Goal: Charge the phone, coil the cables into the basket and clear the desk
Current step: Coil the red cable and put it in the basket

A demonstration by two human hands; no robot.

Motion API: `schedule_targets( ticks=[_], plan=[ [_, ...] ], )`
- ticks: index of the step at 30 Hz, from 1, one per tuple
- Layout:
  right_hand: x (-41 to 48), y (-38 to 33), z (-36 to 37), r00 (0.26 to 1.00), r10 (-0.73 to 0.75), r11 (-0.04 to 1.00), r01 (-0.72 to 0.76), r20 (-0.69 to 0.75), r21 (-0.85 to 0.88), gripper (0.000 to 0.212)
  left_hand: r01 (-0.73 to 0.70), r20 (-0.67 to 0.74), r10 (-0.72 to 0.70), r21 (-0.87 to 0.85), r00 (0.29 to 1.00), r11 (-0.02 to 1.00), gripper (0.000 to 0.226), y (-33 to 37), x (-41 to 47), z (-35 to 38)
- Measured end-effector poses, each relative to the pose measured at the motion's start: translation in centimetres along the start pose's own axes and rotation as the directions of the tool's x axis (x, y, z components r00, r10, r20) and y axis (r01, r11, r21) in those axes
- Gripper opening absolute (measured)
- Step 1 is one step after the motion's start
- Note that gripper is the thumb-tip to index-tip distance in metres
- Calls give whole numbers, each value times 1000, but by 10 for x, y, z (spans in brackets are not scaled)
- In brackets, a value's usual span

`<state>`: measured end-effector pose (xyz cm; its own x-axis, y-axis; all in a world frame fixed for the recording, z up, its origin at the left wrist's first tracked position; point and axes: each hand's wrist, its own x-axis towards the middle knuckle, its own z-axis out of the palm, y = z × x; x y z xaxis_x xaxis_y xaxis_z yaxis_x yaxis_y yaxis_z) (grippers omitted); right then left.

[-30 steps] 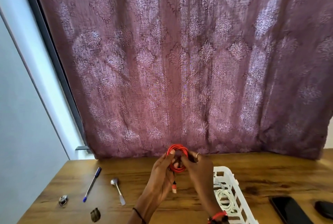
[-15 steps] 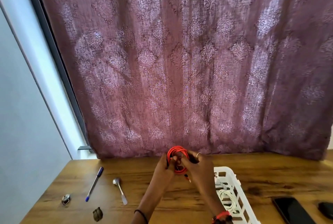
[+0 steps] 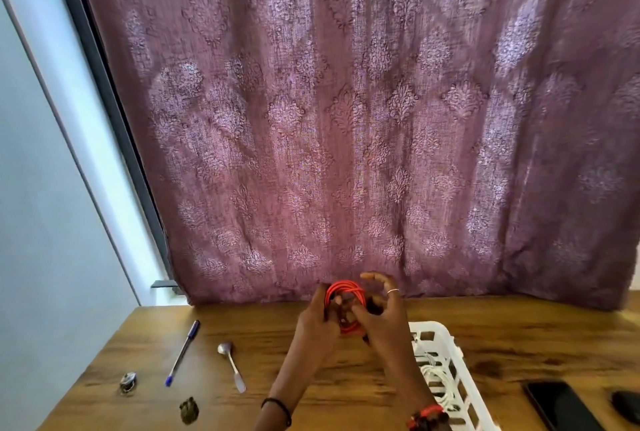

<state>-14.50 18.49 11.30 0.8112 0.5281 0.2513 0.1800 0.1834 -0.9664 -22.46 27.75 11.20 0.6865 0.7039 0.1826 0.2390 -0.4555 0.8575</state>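
Head camera looks down past a large mauve patterned curtain (image 3: 346, 119), which fills most of the view and hangs to the far edge of the brown wooden tabletop (image 3: 277, 361). The tabletop carries everything else, and what is left on it shows the clearing is not done.

The white slotted plastic basket (image 3: 446, 347) sits just right of the hands, near enough that a finished coil could be dropped in with a short move; a pale white cable (image 3: 436, 375) already lies coiled inside it. The black slab phone (image 3: 561, 406) lies flat near the right corner, well apart from the hands, and no lead can be seen running to it, so charging looks unfinished. A dark rounded object (image 3: 627, 408) lies just beside it.

Both hands are raised above the tabletop, probably so the loops hang free. The left hand (image 3: 317, 323) has its fingers pressed onto the left side of the coiled red cable (image 3: 343, 295), holding the loops together. The right hand (image 3: 384, 319) pinches the lower right of the coil with thumb and lower fingers while its upper fingers spread open, seemingly to tuck the cable's end; motion blur hides the exact contact.

On the left lie a blue-capped pen (image 3: 181, 352), a metal spoon (image 3: 231, 366), a small metal object (image 3: 127, 383) and a small dark lump (image 3: 188, 410).
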Motion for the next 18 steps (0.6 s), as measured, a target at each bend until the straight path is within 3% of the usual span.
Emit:
schedule_targets(
  ticks=[3,7,11,13,15,18],
  plan=[
    [1,-3,-1,998,30,991,-36,49,126,40,-13,8,13,2,1000,1000,34,1,1,-1],
    [3,-4,0,982,125,930,-166,145,327,35,27,64,-18,-139,998,990,35,3,1,-3],
    [4,-3,-4,923,245,712,-379,297,592,28,64,158,-4,-371,987,927,20,11,-5,-6],
    [6,-3,-8,900,261,660,-430,348,616,26,122,189,-33,-485,981,866,17,12,-8,-6],
    [8,-3,-8,898,283,730,-430,337,531,22,161,199,-58,-559,978,814,16,10,-11,-7],
    [11,0,-3,943,298,900,-330,150,285,21,164,174,-72,-605,982,779,17,6,-12,-6]
  ],
)
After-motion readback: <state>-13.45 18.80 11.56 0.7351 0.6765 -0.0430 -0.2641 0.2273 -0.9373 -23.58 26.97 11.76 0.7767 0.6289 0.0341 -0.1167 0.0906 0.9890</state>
